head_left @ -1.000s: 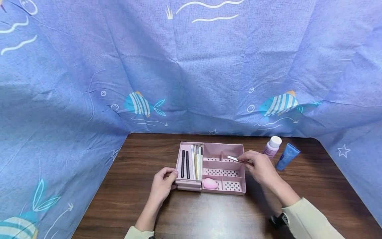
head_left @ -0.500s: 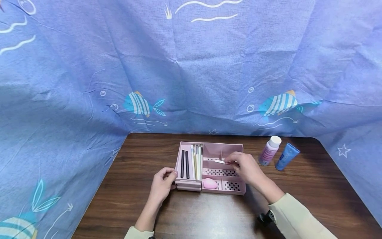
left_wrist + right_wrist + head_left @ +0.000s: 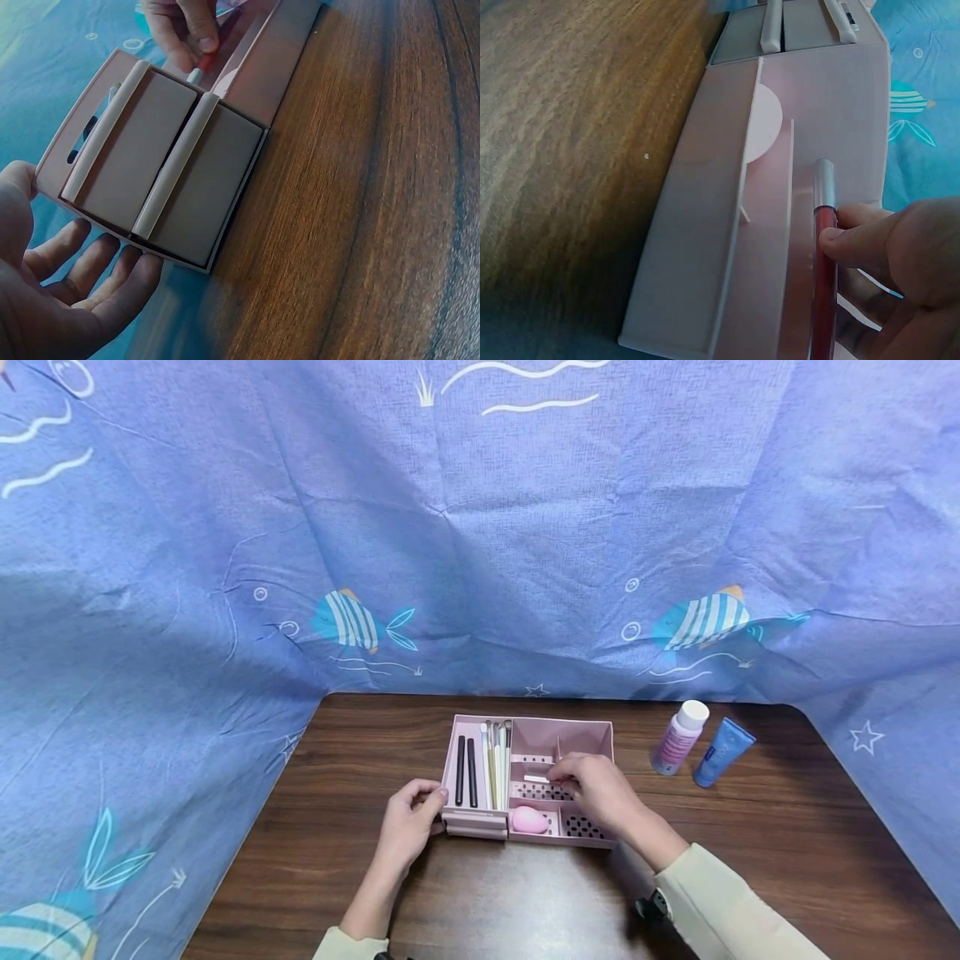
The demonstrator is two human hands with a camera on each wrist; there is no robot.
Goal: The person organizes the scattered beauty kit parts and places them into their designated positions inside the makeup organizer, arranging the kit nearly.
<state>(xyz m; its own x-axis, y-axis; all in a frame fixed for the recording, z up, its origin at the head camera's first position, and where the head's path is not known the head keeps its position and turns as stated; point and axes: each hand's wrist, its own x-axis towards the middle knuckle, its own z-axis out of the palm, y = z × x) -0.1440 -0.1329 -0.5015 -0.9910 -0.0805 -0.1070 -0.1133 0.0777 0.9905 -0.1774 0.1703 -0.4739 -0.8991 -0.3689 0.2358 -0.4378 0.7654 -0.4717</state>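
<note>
My left hand (image 3: 408, 822) grips the left front corner of a pink desk organizer (image 3: 474, 823), thumb at the upper edge and fingers against the side. In the left wrist view two drawer fronts (image 3: 202, 180) face the camera beside that hand. My right hand (image 3: 600, 789) pinches a slim lip gloss tube (image 3: 825, 262), red with a silver cap, between thumb and fingers. It is over the organizer's long middle compartment, its cap pointing left. A pink makeup sponge (image 3: 528, 820) sits in the front compartment. Several makeup brushes (image 3: 495, 768) and two black pens (image 3: 466, 772) lie in the left section.
To the right of the organizer stand a purple-pink bottle with a white cap (image 3: 678, 739) and a blue tube (image 3: 723, 752). Everything rests on a dark wooden table (image 3: 360, 752). A blue fish-patterned cloth (image 3: 525, 568) hangs behind it.
My right hand has moved left and toward the front, bringing the lip gloss tube from above the back right compartment to the middle one. My left hand stays on the organizer's corner.
</note>
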